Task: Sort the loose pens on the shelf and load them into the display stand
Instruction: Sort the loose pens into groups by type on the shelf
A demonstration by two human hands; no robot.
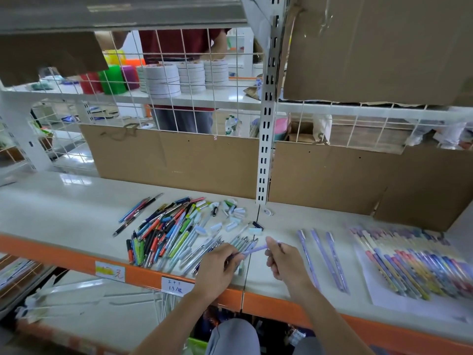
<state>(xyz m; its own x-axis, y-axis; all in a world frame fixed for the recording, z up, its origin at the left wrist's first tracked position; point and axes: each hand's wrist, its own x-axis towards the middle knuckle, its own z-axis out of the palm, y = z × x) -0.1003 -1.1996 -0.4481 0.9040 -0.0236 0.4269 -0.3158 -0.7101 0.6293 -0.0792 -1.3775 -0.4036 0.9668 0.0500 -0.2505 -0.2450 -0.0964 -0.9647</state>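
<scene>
Above shelf (76, 201), both hands' grip (217, 262) on lilac pen (253, 249).

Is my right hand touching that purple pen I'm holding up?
Touching. The head view shows the right hand pinching one end of the purple pen.

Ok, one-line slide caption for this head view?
Both hands, left and right, hold a lilac pen above the shelf, between mixed loose pens and three matching pens.
</scene>
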